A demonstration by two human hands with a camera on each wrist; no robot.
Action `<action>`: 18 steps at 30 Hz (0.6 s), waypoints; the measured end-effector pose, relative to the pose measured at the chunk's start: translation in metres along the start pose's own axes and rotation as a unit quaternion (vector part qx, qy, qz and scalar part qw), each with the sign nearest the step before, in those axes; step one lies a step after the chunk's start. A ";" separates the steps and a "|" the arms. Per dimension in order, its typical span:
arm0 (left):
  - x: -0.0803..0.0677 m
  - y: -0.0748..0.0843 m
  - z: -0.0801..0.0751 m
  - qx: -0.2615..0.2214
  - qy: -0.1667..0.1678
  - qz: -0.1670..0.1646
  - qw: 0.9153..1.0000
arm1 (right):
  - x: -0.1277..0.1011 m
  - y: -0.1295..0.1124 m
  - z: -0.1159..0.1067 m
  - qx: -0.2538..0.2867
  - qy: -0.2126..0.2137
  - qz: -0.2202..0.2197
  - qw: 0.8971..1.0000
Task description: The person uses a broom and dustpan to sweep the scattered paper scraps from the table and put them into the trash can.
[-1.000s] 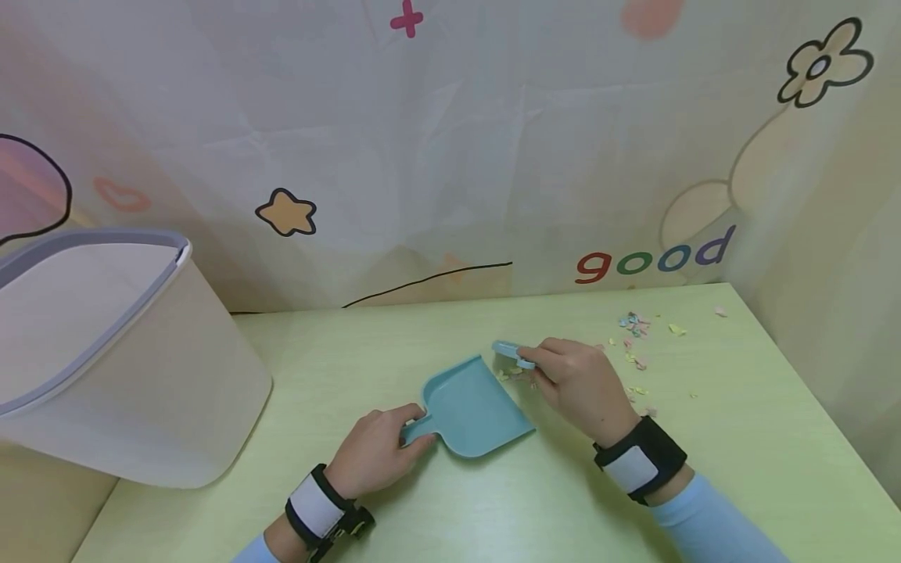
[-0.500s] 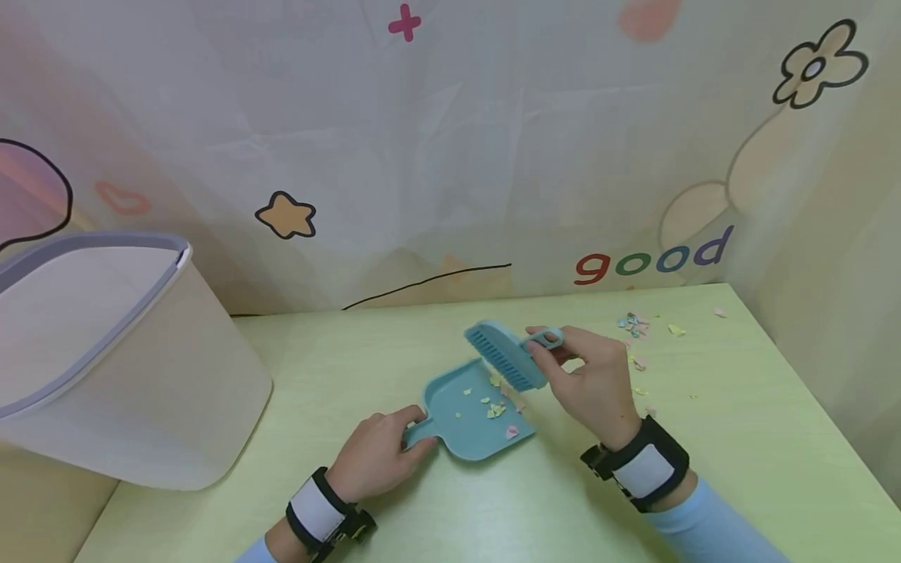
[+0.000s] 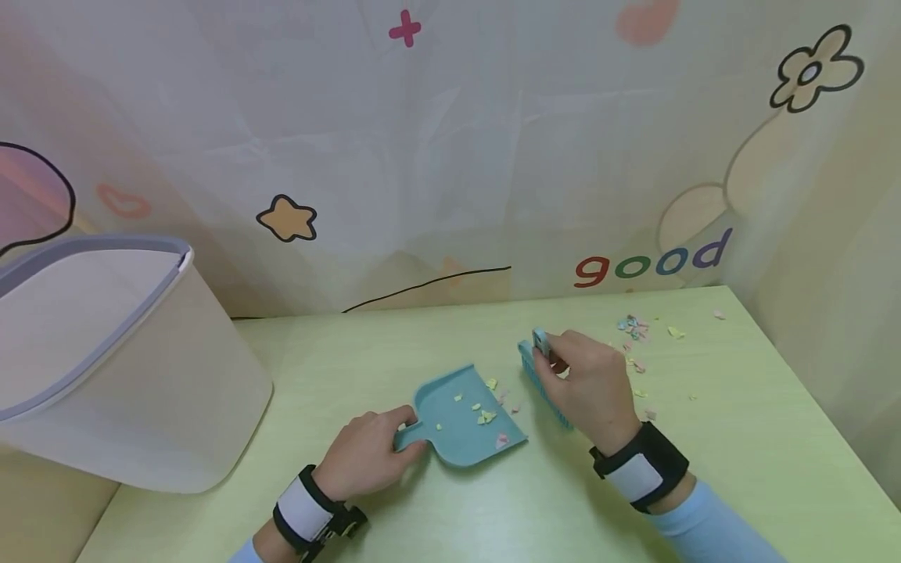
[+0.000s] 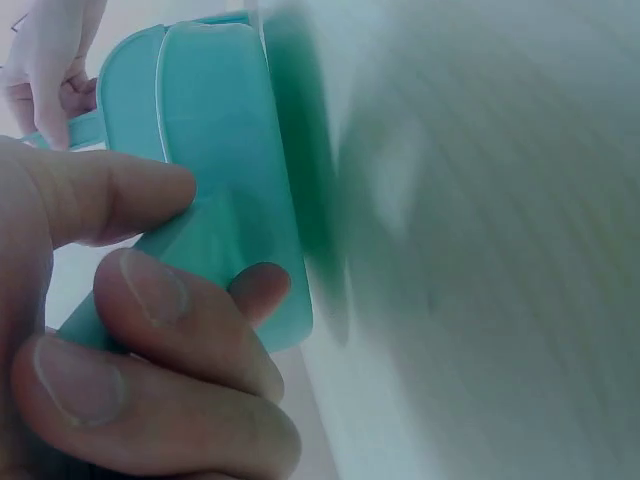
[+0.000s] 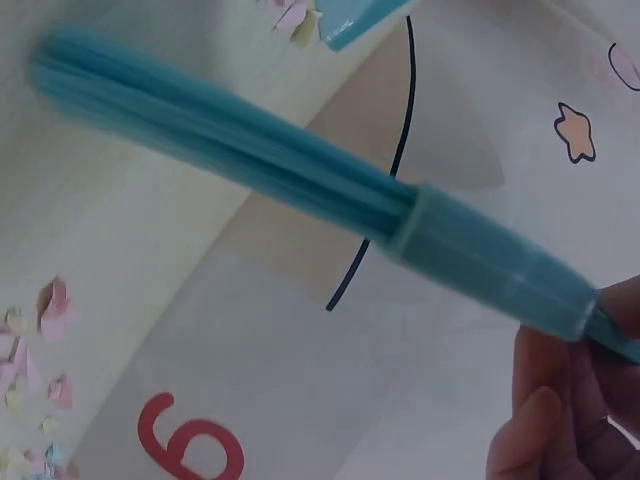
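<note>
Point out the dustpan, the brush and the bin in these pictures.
dustpan [image 3: 464, 418], head view, on the flat blue tray between the paper scraps.
brush [image 5: 300, 165], right wrist view, on the blue bristles.
bin [image 3: 134, 391], head view, on the pale side wall below the grey rim.

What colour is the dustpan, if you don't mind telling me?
The dustpan is light blue, clearest in the head view.

Home-like play or craft corner, staged. Pale green surface [image 3: 436, 516] backed by a draped cloth backdrop [image 3: 450, 141] printed with cartoon star, flower and the word "good". Large white bin [image 3: 120, 367] at left; coloured paper scraps [image 3: 637, 328] scattered far right.
</note>
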State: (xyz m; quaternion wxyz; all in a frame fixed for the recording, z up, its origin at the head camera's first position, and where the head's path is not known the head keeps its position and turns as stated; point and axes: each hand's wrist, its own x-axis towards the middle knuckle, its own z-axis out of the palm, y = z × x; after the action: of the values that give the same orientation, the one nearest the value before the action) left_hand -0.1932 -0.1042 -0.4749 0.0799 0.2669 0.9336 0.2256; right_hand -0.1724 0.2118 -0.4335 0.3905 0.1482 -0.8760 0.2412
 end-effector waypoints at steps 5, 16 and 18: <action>0.000 0.001 0.003 -0.005 -0.003 0.015 1.000 | -0.002 -0.006 0.005 0.027 -0.014 0.010 1.000; 0.001 0.004 0.008 -0.004 -0.019 0.022 1.000 | 0.004 -0.005 -0.005 0.134 0.021 0.059 0.989; 0.001 0.004 0.007 0.000 -0.021 0.021 1.000 | 0.006 -0.003 -0.008 0.121 0.024 0.060 0.991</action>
State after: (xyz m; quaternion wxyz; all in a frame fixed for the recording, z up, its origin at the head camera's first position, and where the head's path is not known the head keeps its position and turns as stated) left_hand -0.1901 -0.0978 -0.4792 0.0949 0.2914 0.9258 0.2214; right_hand -0.1700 0.2127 -0.4237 0.3751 0.1355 -0.8382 0.3720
